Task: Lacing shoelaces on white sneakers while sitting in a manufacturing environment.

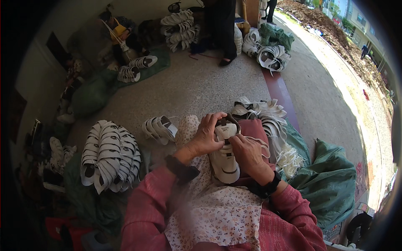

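A cream-white shoe upper with a brown lining lies across my lap, its toe pointing toward me. My left hand is closed on its collar side, with the thumb beside the pale tongue. On the other side of the upper, my right hand pinches at the lacing edge. A white shoelace loops out from behind the right hand's fingers; the exact pinch point is hidden. Under the upper are a flowered apron and my red trouser leg.
Nested white uppers stand in a stack at the left, with a smaller group ahead. To the right are more uppers, a heap of white laces and a green sack. Another person sits far left; someone in black stands ahead.
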The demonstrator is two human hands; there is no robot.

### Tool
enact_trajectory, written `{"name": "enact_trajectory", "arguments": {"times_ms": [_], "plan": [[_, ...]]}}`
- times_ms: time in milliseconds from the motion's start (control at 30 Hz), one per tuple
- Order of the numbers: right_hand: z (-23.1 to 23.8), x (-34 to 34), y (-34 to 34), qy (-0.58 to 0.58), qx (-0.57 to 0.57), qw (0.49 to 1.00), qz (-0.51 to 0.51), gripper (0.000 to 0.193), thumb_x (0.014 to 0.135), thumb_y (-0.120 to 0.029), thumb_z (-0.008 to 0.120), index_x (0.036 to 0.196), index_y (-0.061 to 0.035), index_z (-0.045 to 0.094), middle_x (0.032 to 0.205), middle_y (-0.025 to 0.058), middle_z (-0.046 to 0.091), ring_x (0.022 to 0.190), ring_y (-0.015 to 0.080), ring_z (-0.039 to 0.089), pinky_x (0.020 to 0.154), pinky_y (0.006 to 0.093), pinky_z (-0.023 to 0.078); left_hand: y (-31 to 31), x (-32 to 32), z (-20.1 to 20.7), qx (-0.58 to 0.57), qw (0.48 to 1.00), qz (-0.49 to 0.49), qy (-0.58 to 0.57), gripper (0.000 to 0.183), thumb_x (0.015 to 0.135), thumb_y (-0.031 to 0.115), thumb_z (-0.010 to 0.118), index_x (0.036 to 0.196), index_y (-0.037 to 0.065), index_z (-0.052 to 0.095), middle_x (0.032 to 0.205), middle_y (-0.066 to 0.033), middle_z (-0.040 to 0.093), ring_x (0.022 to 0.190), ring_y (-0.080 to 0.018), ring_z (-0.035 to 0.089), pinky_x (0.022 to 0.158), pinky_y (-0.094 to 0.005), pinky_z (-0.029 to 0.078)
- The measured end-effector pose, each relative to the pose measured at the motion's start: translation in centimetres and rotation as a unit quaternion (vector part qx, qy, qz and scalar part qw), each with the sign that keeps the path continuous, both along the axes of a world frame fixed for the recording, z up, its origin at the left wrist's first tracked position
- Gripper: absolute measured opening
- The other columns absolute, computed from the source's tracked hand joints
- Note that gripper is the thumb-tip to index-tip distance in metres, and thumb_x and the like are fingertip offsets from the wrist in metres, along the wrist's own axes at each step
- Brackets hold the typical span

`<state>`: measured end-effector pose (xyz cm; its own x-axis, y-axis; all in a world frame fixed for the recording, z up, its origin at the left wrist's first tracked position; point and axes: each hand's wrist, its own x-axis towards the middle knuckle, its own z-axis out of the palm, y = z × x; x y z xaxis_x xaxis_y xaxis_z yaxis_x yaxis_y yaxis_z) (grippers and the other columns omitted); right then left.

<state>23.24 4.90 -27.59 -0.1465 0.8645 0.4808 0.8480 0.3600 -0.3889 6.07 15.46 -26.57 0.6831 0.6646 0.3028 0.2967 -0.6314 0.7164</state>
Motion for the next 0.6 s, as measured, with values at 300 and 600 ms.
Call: {"name": "enact_trajectory", "arguments": {"times_ms": [300, 600], "plan": [[-0.3, 0.5, 0.8, 0.019, -0.036, 0.999, 0.018, 0.018, 0.082, -0.005, 0.061, 0.100, -0.0084, 0.059, 0.087, 0.0089, 0.062, 0.078, 0.0311, 0.065, 0.065, 0.0417, 0.051, -3.0, 0.0, 2.2, 0.245, 0.958, 0.048, 0.144, 0.010, 0.069, 0.014, 0.075, 0.076, 0.012, 0.069, 0.088, -0.0030, 0.054, 0.092, -0.0235, 0.053, 0.081, -0.0378, 0.042], [-0.3, 1.5, 1.4, 0.078, -0.067, 0.993, 0.061, 0.016, 0.086, -0.009, 0.061, 0.102, -0.0085, 0.060, 0.092, 0.0103, 0.063, 0.079, 0.0343, 0.064, 0.065, 0.0430, 0.051, -3.1, 1.6, 1.1, 0.324, 0.896, 0.055, 0.299, 0.014, 0.070, 0.021, 0.073, 0.078, 0.010, 0.070, 0.089, -0.0056, 0.061, 0.093, -0.0223, 0.061, 0.086, -0.0374, 0.041]]}}
